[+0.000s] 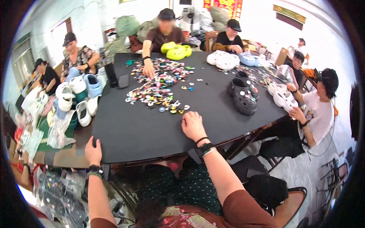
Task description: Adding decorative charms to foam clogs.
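**Both hands on the black worktop, the charm pile just ahead**

Starting at the far left: a heap of white, pale blue and green foam clogs [78, 97] sits on the floor beside the big black cloth-covered worktop [133, 133], with clear plastic bags spilling around it. Next in, the left hand [93, 151] curls over the near edge of the worktop. Its grip is empty, thumb up on top and fingers hidden below the rim, so how tightly it clenches I cannot tell.

Moving to the centre, there is the scattered pile of small multicoloured shoe charms [159, 85], flat little pieces in white, red, yellow and green, spread loose from mid-worktop toward the far side. A person opposite has a hand [148, 72] in it. By my reading the sorting is far from over: the pile is large and nothing sits separated on the near side.

The right hand [193, 125] lies knuckles-up with loosely curled fingers, tips at the pile's nearest stragglers. Whether a charm is pinched underneath, I cannot tell.

Further right, a pair of black perforated foam clogs [242, 97] stands well apart from the pile. Beyond them, white foam clogs [283, 98] rest at the right edge in the hands of a seated person in a white shirt [317, 114].
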A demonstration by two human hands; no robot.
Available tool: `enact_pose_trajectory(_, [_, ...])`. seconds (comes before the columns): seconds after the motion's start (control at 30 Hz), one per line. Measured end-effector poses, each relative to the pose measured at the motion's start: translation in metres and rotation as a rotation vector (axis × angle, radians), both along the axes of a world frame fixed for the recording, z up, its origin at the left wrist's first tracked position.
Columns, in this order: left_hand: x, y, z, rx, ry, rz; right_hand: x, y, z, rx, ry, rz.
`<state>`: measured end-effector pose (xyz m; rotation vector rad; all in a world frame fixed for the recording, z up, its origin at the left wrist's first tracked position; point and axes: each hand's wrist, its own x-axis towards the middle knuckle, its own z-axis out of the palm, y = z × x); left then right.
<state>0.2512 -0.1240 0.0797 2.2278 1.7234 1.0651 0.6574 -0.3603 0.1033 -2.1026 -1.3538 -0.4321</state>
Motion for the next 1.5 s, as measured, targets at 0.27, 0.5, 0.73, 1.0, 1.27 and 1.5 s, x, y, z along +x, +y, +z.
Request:
enact_pose_trajectory(0.27, [0.003, 0.0, 0.001, -0.033, 0.023, -0.02, 0.003, -0.003, -0.006, 0.066, -0.014, 0.017])
enact_pose_trajectory(0.5, [-0.006, 0.006, -0.005, -0.037, -0.005, -0.04, 0.003, -0.004, -0.008, 0.029, -0.005, 0.045])
enact_pose_trajectory(0.73, [-0.005, 0.006, -0.003, -0.065, -0.036, -0.061, 0.091, -0.014, 0.047, -0.082, 0.081, 0.394])
enact_pose_trajectory(1.0, [-0.003, -0.008, 0.012, -0.139, -0.052, -0.023, 0.296, -0.041, 0.135, -0.207, -0.216, -0.358])
enact_pose_trajectory(1.27, [-0.008, 0.001, 0.002, -0.163, -0.073, -0.062, 0.365, -0.069, 0.11, -0.761, -0.039, -0.668])
enact_pose_trajectory(1.5, [0.001, -0.006, 0.013, -0.158, -0.079, -0.059, 0.349, -0.056, 0.131, -0.914, -0.026, -0.704])
